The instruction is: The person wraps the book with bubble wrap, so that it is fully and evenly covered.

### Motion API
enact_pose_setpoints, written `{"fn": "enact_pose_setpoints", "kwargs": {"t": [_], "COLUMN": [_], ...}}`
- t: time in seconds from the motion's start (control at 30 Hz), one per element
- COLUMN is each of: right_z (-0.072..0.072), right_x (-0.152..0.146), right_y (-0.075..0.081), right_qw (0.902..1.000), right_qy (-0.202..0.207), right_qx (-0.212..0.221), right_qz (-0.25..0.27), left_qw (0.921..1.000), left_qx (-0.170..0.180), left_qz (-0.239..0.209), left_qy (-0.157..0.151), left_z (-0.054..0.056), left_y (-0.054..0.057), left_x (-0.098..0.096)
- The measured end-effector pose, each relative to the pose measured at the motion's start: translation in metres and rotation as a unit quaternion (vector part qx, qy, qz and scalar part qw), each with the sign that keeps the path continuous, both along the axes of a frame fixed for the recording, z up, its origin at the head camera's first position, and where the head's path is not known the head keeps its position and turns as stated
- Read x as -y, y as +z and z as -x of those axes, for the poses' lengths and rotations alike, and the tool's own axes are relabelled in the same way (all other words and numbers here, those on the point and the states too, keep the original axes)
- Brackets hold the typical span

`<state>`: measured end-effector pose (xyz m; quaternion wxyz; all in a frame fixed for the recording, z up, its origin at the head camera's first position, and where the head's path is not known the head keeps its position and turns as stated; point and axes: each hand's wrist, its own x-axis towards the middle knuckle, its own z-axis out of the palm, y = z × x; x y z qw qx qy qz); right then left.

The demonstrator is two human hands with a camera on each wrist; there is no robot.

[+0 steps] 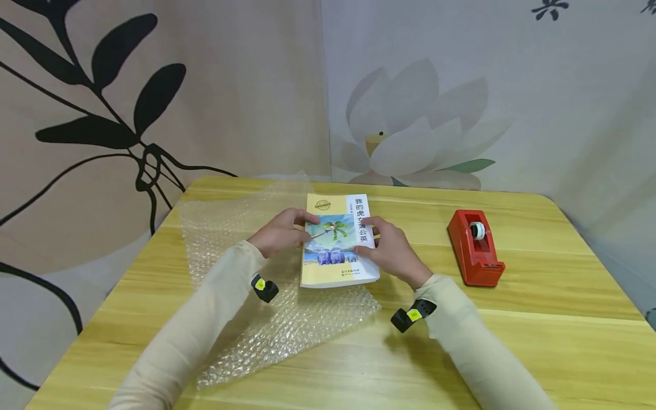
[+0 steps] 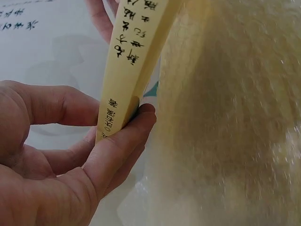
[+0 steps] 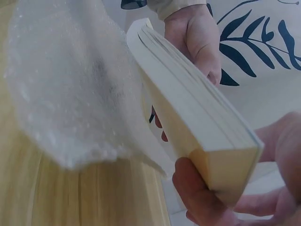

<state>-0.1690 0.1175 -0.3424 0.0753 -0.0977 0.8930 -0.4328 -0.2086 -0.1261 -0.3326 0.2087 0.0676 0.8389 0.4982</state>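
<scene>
A paperback book (image 1: 333, 267) with a yellow, white and blue cover is held between both hands above a sheet of bubble wrap (image 1: 287, 324). My left hand (image 1: 282, 232) grips its left edge, which is the spine side in the left wrist view, where thumb and fingers pinch the printed spine (image 2: 124, 84). On the opposite edge, my right hand (image 1: 392, 250) grips the book with the thumb on the cover. The right wrist view shows the page block (image 3: 188, 99) raised off the bubble wrap (image 3: 66, 89), with fingers curled under its corner.
A red tape dispenser (image 1: 474, 250) with a small roll of tape stands on the wooden table (image 1: 553, 341), right of the book. Behind the table's far edge is a printed backdrop (image 1: 266, 85) with leaves and a lotus flower.
</scene>
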Motion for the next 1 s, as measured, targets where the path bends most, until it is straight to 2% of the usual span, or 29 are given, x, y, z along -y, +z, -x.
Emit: {"fn": "enact_pose_setpoints", "kwargs": {"t": [0.2, 0.47, 0.73, 1.0], "right_z": [0.000, -0.001, 0.000, 0.003], "right_x": [0.014, 0.049, 0.076, 0.101], "right_y": [-0.002, -0.004, -0.012, -0.019], "right_qw": [0.9998, 0.9975, 0.9930, 0.9881], "right_qy": [-0.001, -0.001, 0.025, 0.021], "right_qx": [0.010, 0.039, 0.073, 0.090], "right_qz": [0.019, 0.058, 0.088, 0.122], "left_qw": [1.0000, 0.9998, 0.9995, 0.9973], "left_qx": [-0.002, -0.006, -0.012, -0.040], "left_qz": [0.008, -0.002, 0.024, 0.058], "left_qy": [-0.001, 0.018, 0.016, 0.019], "left_z": [0.003, 0.005, 0.003, 0.007], "left_y": [-0.006, -0.013, -0.013, -0.013], "left_x": [0.014, 0.045, 0.071, 0.093]}}
